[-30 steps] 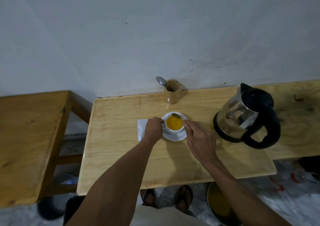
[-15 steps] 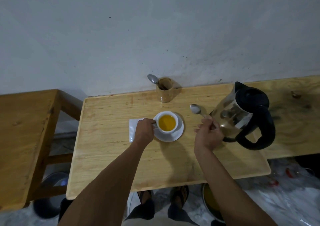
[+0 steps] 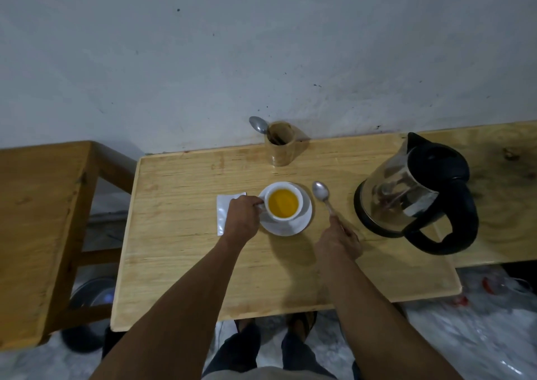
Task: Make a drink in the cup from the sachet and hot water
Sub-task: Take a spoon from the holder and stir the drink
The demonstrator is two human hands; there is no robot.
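A white cup (image 3: 283, 204) full of orange drink stands on a white saucer (image 3: 292, 227) in the middle of the wooden table (image 3: 186, 251). My left hand (image 3: 242, 218) pinches the cup's handle from the left. A white sachet (image 3: 222, 212) lies flat beside it, partly under that hand. To the right of the saucer, my right hand (image 3: 338, 238) grips a metal spoon (image 3: 321, 192) by its handle, the bowl pointing away from me, low over the table.
A steel and black kettle (image 3: 418, 196) stands at the right. A wooden holder (image 3: 280, 147) with another spoon (image 3: 258, 124) sits against the wall. A second table (image 3: 37, 217) is at the left. My feet show below the front edge.
My right hand has lifted the spoon out of the cup, carried it right towards the kettle, then brought it lower beside the saucer. My left hand has stayed on the cup's handle.
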